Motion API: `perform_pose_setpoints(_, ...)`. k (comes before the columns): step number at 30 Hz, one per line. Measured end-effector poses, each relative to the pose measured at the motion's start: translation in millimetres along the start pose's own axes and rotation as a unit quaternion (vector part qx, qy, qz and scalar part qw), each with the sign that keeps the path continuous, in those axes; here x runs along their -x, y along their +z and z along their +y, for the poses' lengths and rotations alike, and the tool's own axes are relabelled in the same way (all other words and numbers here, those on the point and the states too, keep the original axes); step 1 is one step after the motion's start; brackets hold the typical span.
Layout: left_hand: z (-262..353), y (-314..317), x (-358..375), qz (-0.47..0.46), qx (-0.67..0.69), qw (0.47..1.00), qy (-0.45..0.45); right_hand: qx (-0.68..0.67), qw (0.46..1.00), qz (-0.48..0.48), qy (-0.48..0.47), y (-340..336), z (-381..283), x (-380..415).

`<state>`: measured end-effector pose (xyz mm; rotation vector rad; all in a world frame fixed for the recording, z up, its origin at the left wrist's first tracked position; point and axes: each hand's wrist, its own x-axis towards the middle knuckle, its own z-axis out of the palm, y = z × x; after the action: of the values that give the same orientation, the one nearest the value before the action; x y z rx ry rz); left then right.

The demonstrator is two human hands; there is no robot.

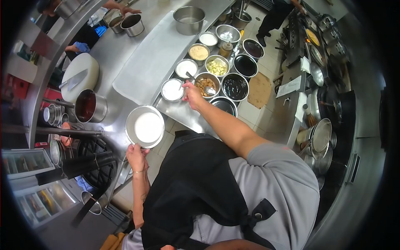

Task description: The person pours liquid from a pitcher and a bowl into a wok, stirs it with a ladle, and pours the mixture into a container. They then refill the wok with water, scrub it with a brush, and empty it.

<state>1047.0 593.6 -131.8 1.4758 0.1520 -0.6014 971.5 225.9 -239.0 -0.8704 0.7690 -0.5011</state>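
Observation:
My left hand grips the near rim of a metal pot that holds something white. My right hand is closed at the edge of a container of white powder, with a thin handle by its fingers. Just right of that hand is a container of brown chunks with a spoon in it. Behind are a second white-filled container and one of pale yellow cubes. What my right fingers pinch is partly hidden.
Dark-filled containers stand to the right. A white sheet lies on the counter, with a large pot behind. A saucepan of red sauce is at left. Another person's hand is at the top left; someone stands near the stove.

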Motion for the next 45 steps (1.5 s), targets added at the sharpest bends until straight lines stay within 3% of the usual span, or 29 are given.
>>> perform_pose_setpoints(6, -2, -3, -3, -0.007, 0.0, 1.0, -0.003, 0.081, 0.996, -0.031, -0.01, -15, 20, 50)
perform_pose_setpoints(12, -4, -10, -2, -0.018, -0.007, 1.0, -0.009, 0.056, 0.998, 0.019, -0.025, 6, -7, -8)
perform_pose_setpoints(15, -4, -13, 0, -0.015, -0.013, 1.0, -0.012, 0.03, 0.999, 0.021, 0.019, 2, 0, -8)
perform_pose_setpoints(18, 1, -13, 5, -0.014, -0.011, 1.0, -0.007, 0.062, 0.996, 0.036, -0.046, 3, 20, 42)
perform_pose_setpoints(20, 1, -14, 7, -0.017, -0.006, 1.0, -0.008, 0.036, 0.996, 0.039, 0.077, -3, 37, 66)
perform_pose_setpoints(23, 0, -12, 8, -0.026, -0.003, 1.0, -0.008, -0.074, 0.992, -0.014, 0.097, 7, 45, 78)
perform_pose_setpoints(33, -1, -7, 0, -0.045, -0.031, 0.998, -0.024, -0.07, 0.992, 0.018, 0.099, 19, 32, 72)
perform_pose_setpoints(35, -4, -3, 2, -0.054, -0.037, 0.997, -0.03, -0.067, 0.995, -0.01, 0.078, 17, 32, 61)
perform_pose_setpoints(40, -10, 19, -7, -0.093, -0.078, 0.992, -0.037, -0.021, 0.999, 0.028, 0.038, 4, 5, 102)
perform_pose_setpoints(42, -14, 37, -13, -0.113, -0.08, 0.99, -0.039, 0.056, 0.993, -0.015, -0.101, -17, -29, 134)
perform_pose_setpoints(45, -31, 71, -30, -0.155, -0.109, 0.982, 0.004, 0.113, 0.979, 0.037, -0.166, -69, -74, 163)
